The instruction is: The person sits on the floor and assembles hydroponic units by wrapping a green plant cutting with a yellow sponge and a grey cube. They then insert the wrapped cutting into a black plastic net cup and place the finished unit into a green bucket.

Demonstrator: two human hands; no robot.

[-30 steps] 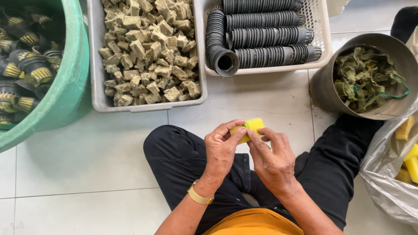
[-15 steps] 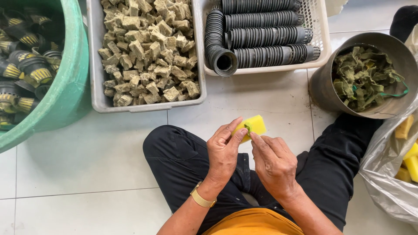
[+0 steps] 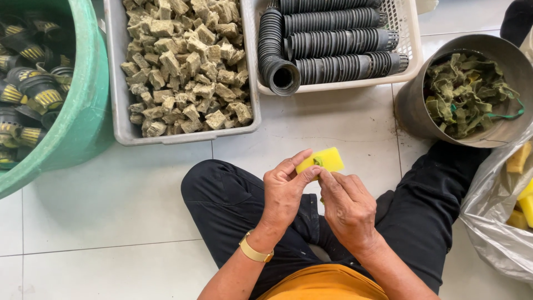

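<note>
A single yellow sponge block sits above the person's lap, over the tiled floor, pinched between both hands. A small green bit shows at its near edge, where the fingertips meet. The left hand has its thumb and forefinger closed on the block's left end, the other fingers loosely curled; a gold wristband circles that wrist. The right hand grips the block from below and the right, its fingers pressed to the near edge beside the green bit.

Outward from the hands, the person sits cross-legged in black trousers and an orange top. Ahead stand two trays side by side: one grey bin heaped with brownish-green cubes, too many to count, and one white slotted basket holding five stacks of black ribbed net cups lying on their sides, one curved with its open end facing the camera. At far left is one green tub with black cups that carry yellow inserts. To the right is one round metal bucket full of olive-green scraps, and just beside it a clear plastic bag with at least three more yellow pieces showing.
</note>
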